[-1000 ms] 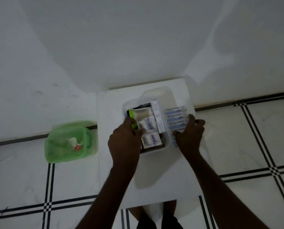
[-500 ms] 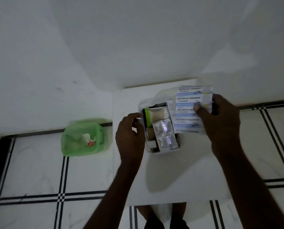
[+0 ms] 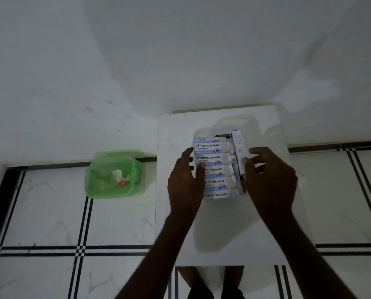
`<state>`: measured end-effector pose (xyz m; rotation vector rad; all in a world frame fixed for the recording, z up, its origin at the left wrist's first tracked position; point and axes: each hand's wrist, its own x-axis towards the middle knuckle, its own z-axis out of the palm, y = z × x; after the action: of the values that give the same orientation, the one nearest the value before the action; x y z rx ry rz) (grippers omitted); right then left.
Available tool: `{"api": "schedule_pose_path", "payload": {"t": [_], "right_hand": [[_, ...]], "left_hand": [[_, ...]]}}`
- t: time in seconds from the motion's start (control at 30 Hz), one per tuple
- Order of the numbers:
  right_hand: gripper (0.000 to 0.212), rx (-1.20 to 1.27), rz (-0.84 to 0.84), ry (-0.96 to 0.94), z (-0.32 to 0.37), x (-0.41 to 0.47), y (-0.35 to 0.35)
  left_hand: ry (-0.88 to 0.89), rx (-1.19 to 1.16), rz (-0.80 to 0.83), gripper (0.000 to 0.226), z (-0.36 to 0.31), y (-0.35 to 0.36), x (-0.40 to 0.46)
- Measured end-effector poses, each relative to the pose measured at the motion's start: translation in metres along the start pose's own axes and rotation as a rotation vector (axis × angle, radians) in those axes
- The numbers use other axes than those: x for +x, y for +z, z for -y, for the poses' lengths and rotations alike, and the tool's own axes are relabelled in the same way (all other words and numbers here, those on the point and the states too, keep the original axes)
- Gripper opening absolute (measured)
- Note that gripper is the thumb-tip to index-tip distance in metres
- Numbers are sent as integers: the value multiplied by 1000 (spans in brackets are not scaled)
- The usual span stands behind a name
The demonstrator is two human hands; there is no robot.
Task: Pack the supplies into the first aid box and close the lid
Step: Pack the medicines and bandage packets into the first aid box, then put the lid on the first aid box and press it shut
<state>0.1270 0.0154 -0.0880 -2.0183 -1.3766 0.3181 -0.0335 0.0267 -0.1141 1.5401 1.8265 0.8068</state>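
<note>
Bandages (image 3: 215,167), a sheet of antiseptic strips, lie flat over the left part of the box (image 3: 218,134), which sits near the far edge of the tabletop (image 3: 223,234), a little right of its middle. The left hand (image 3: 185,182) rests on the sheet's left edge, thumb pressing on the printed face, fingers spread and clasping nothing. The right hand (image 3: 270,182) hovers at the box's right side, its fingertips (image 3: 246,161) loosely curled against a tall white carton (image 3: 238,152) that stands on edge just beside the sheet; whether they pinch the carton or only steady it, I cannot tell.

The step in hand looks like seating the sheet. Done well, it means pressing evenly with the left thumb along the edge while the right hand nudges the carton rightward, so the sheet drops below the rim rather than bowing up. Its near end seems to overhang the box, so it may need sliding away or folding before any lid can shut. No lid is clearly visible.

A green tub (image 3: 113,175) stands on the floor, well apart to the left.
</note>
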Motion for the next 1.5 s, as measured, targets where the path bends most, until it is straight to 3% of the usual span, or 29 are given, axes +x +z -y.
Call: {"api": "schedule_pose_path", "payload": {"t": [0.13,0.27,0.4,0.53,0.6,0.7,0.83,0.9,0.97,1.1,1.2,1.33,1.5], "right_hand": [[15,-7,-61,168,-34,9,4],[13,273,307,472,-67,20,22],[25,28,507,261,-83,27,39],[20,-192,594,87,-89,38,50],[12,-191,628,78,-87,42,51],[10,-61,604,181,-84,43,43],[3,289,352,423,-84,46,-3],[20,333,233,433,-81,51,-37],[33,332,180,365,-71,54,-69],[34,188,108,108,-30,37,-89],[35,94,93,-118,-1,7,-61],[40,32,214,-182,15,-39,-1],[47,-75,250,-318,22,-56,33]], "left_hand": [[-65,-1,-12,58,-17,13,2],[-148,-80,-19,53,-25,18,3],[-165,-32,20,42,-17,9,3],[-139,34,75,30,-15,-1,10],[-140,48,79,29,-13,-2,13],[-142,-4,83,36,-6,-5,15],[-145,-103,79,39,-2,-6,13],[-129,-92,92,37,-7,-6,11],[-111,-41,95,32,-9,-3,8],[-146,-68,63,33,-6,2,0],[-185,-118,50,25,-3,0,-1],[-210,-206,99,22,7,-11,4],[-244,-311,98,23,10,-19,11]]}}
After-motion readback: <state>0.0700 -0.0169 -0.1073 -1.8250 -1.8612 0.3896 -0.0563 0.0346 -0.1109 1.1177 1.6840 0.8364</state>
